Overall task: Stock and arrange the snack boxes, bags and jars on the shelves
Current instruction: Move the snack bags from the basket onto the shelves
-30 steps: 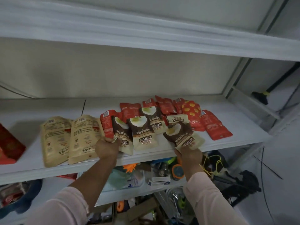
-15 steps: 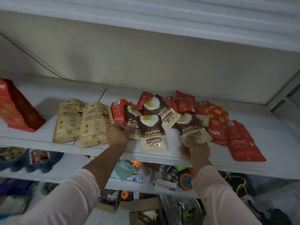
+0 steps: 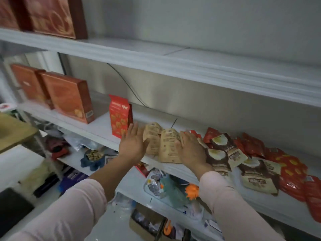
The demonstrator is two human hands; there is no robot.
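Shifted off brown pouches (image 3: 224, 153), left hand (image 3: 132, 143) and right hand (image 3: 190, 148) flank tan bags (image 3: 167, 146), fingers (image 3: 134, 130) straight, beside red bag (image 3: 119, 116).

Nothing can be read for certain. The upright red bag (image 3: 119, 117) carries white lettering near its top, too blurred to make out. The tan pouches (image 3: 169, 145) and brown-and-cream pouches (image 3: 225, 150) show small print — likewise illegible.

Storeroom, white metal shelves (image 3: 173, 66), snack pouches (image 3: 169, 146), gift boxes (image 3: 67, 96), clutter below
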